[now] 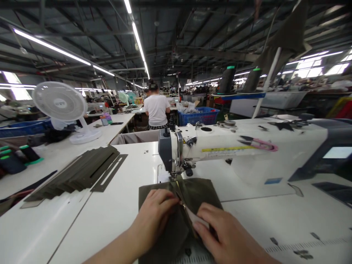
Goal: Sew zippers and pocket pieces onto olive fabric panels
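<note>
A dark olive fabric panel (205,187) lies on the white sewing table, its far edge at the needle area of a white sewing machine (214,157). Down its middle runs what looks like a zipper (183,206) with thin yellowish edges. My left hand (155,216) rests on the left half, its thumb and fingertips pinching the fabric beside the zipper. Closed round the fabric right of the zipper, my right hand (220,231) pinches a lifted fold that shows a pale underside (196,218). The needle tip is too small to make out.
Left of the machine lies a stack of olive fabric pieces (82,168) beside a slotted template (110,174). A white fan (62,106) and thread cones (13,161) stand farther left. Pink-handled thread snips (260,143) rest on the machine arm. A person (156,110) sits ahead.
</note>
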`<act>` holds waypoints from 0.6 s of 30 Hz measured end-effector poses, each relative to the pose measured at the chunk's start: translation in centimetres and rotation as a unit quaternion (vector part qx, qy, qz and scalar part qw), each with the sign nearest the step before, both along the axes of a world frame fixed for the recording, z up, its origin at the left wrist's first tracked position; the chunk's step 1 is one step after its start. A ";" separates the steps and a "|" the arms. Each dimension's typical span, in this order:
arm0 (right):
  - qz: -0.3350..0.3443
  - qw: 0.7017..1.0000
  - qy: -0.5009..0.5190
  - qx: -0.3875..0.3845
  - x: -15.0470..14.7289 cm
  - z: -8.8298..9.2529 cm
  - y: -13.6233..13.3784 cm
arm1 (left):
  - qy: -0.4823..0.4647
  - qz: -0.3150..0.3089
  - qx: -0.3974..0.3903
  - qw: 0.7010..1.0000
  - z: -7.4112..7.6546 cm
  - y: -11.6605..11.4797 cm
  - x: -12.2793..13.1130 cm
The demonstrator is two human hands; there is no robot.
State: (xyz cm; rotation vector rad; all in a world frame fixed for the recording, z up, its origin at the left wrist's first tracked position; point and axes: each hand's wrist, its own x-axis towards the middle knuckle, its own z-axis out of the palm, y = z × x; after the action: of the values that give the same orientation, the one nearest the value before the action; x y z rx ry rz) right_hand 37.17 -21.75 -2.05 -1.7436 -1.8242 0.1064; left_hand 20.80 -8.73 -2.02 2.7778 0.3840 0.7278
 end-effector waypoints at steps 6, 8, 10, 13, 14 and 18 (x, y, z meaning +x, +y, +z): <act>-0.027 0.941 0.305 -0.141 -0.1 1.9 0.8 | -0.084 0.016 -0.010 0.996 0.1 1.2 1.5; -0.014 0.937 0.314 -0.151 -0.2 1.2 0.4 | -0.074 0.028 0.017 0.997 0.1 1.6 1.7; -0.009 0.941 0.301 -0.151 -0.4 0.6 0.1 | -0.061 0.041 0.037 0.997 0.0 1.7 1.7; -0.018 0.959 0.269 -0.090 -0.8 0.0 -0.2 | -0.072 0.035 0.050 0.995 0.0 1.0 1.2; -0.019 0.965 0.257 -0.056 -0.9 -0.1 -0.2 | -0.079 0.018 0.054 0.995 0.0 0.6 1.0; -0.021 0.967 0.249 0.054 -1.2 -0.9 -0.2 | -0.057 -0.065 0.066 0.994 -0.1 -0.7 0.3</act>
State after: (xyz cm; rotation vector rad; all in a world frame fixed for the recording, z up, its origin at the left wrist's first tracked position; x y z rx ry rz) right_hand 35.93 -21.93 -2.96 -1.5083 -1.3980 0.3838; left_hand 21.12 -9.45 -2.15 2.8327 0.1344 0.9057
